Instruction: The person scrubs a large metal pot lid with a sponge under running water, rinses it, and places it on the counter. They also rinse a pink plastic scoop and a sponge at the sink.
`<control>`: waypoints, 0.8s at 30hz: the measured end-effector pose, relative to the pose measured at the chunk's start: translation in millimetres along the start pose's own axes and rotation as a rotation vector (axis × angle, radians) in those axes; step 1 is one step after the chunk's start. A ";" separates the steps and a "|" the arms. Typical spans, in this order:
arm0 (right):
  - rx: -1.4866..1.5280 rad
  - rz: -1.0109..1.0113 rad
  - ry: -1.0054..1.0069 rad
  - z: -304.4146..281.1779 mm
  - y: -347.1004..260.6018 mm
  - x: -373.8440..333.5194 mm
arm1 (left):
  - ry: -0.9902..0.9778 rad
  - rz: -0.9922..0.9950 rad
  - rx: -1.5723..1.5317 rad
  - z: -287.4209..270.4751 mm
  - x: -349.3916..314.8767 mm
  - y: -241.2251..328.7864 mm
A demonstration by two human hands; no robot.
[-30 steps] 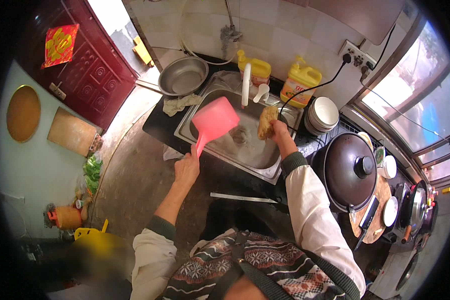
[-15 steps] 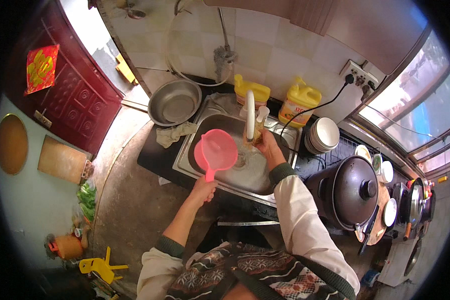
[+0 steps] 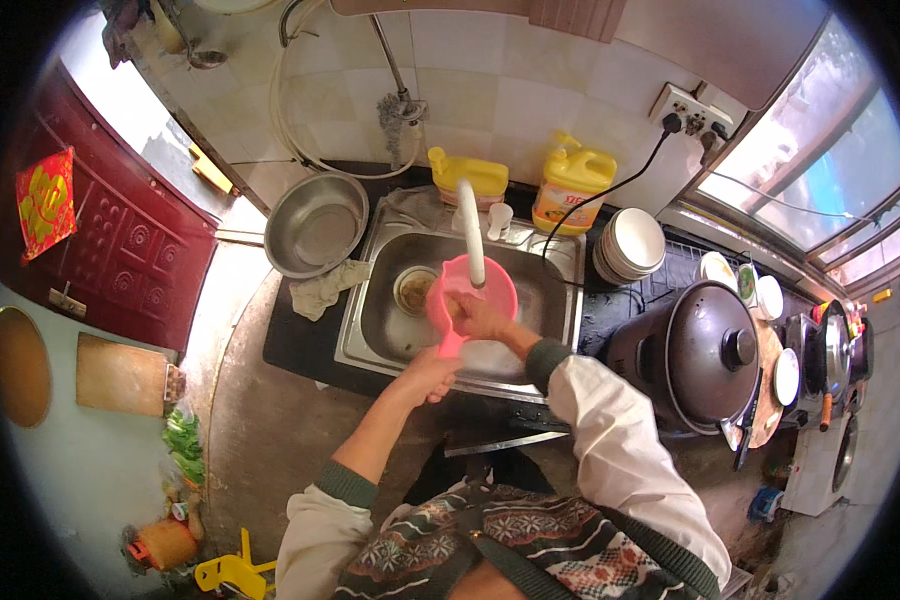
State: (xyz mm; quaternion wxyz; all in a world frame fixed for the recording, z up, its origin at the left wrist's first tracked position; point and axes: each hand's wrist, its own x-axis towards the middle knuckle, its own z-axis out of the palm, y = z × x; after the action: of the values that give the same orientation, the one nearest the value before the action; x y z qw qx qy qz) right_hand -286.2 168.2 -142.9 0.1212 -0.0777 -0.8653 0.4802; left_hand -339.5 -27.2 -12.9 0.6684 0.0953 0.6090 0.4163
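My left hand (image 3: 428,376) is closed round the handle of a pink water scoop (image 3: 507,285), holding it over the sink (image 3: 378,320). My right hand (image 3: 485,318) reaches into the bowl of the scoop from the right. Its fingers are smeared by motion and partly hidden there, so their grip does not show. Directly above the scoop hangs the white spout of the faucet (image 3: 473,240). Left of the scoop, the round sink drain (image 3: 415,291) shows something brownish in it.
A metal basin (image 3: 316,226) and a crumpled cloth (image 3: 327,288) lie left of the sink. Yellow jugs (image 3: 575,188) stand behind it. To the right are stacked bowls (image 3: 635,243), a large dark lidded pot (image 3: 705,350) and a black power cord (image 3: 610,200).
My right hand has moved from beside the faucet down into the scoop. The scoop has shifted right, under the spout, uncovering the drain. The whole view has turned slightly.
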 end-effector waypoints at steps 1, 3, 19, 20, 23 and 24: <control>-0.316 -0.268 -0.100 5.8 -3.3 3.3 | 0.039 -0.030 -0.031 -11.5 -8.9 -4.7; -0.559 -0.211 -0.285 7.7 0.6 11.3 | 0.076 -0.073 -0.110 -23.3 -21.4 -21.8; 1.258 0.656 0.325 -11.0 -19.8 -19.8 | 0.082 -0.044 0.431 -20.6 19.6 9.3; 1.262 0.720 0.343 -15.7 -23.5 -26.2 | 0.156 -0.085 0.702 -23.8 31.9 14.8; 1.356 0.827 0.357 -28.5 -27.0 -59.4 | 0.316 0.156 1.484 -29.6 70.7 33.4; 1.327 0.849 0.407 -31.4 -29.5 -71.4 | 0.332 0.205 1.668 -23.0 80.4 47.0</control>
State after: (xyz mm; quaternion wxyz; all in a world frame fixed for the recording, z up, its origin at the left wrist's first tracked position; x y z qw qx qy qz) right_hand -209.4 160.2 -111.5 0.1047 -0.3970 -0.2582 0.8745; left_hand -387.8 48.0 -47.7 0.2410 0.5483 0.7944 -0.1009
